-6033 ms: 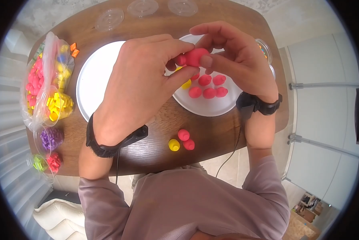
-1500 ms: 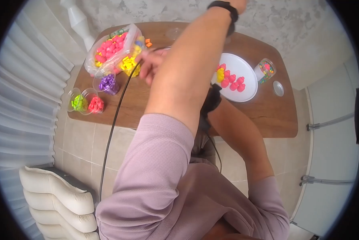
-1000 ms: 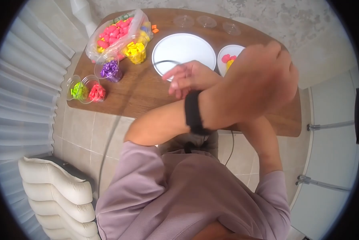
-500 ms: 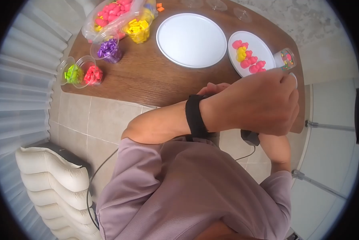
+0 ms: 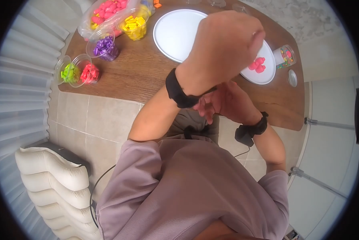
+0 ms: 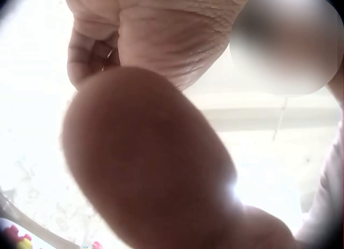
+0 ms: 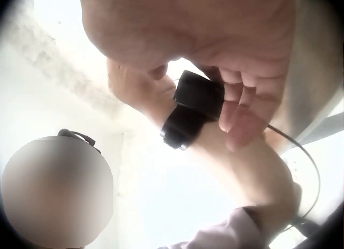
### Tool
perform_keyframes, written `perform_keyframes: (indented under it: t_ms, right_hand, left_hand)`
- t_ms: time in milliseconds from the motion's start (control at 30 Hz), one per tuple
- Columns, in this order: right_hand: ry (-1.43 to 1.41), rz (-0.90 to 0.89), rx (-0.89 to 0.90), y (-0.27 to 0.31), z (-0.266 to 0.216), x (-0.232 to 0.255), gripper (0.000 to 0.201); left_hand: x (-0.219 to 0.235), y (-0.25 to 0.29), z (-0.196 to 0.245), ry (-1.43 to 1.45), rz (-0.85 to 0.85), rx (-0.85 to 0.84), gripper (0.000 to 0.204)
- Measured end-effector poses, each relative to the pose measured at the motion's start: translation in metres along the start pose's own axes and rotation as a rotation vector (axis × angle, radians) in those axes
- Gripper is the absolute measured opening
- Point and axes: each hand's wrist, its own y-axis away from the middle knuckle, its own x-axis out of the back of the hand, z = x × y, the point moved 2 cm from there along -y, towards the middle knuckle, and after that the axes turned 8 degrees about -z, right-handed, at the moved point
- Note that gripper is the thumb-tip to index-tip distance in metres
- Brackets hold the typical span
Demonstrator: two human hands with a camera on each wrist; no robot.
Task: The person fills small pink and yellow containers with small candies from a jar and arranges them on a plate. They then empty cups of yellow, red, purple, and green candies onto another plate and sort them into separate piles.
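Note:
My left hand (image 5: 227, 46) is raised over the table with its fingers curled into a fist, its back up in the head view. Around that wrist runs a black strap (image 5: 175, 86). Below it, my right hand (image 5: 235, 105) comes in palm up under the left wrist. In the right wrist view its thumb and fingers (image 7: 244, 112) lie around the small black camera box (image 7: 196, 93) on the left wrist. Beyond the left hand, several pink gourd-shaped pieces (image 5: 260, 66) sit on an oval white plate (image 5: 267, 76), partly hidden by the hand.
A larger white plate (image 5: 173, 34) lies mid-table. At the left stand cups of yellow pieces (image 5: 134, 27), purple pieces (image 5: 104, 47), red pieces (image 5: 90, 73) and green pieces (image 5: 70, 73), beside a bag of pink pieces (image 5: 107, 10). A bead jar (image 5: 286, 57) stands right; a cable (image 5: 94, 188) hangs left.
Six seconds ago both hands held a pink piece over the plates. Later the right hand caught the cable while the left arm reached across. Now the right hand is at the left wrist's camera.

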Motion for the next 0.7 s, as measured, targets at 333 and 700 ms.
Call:
perform_keyframes:
  t_ms: [333, 700]
  right_hand:
    - [0.697, 0.352, 0.102, -0.013, 0.01, -0.016, 0.031]
    - [0.502, 0.508, 0.184, -0.01, 0.02, -0.013, 0.024]
  left_hand:
    - [-0.007, 0.008, -0.026, 0.144, 0.072, 0.234, 0.012]
    - [0.003, -0.01, -0.026, -0.268, 0.013, 0.071, 0.006]
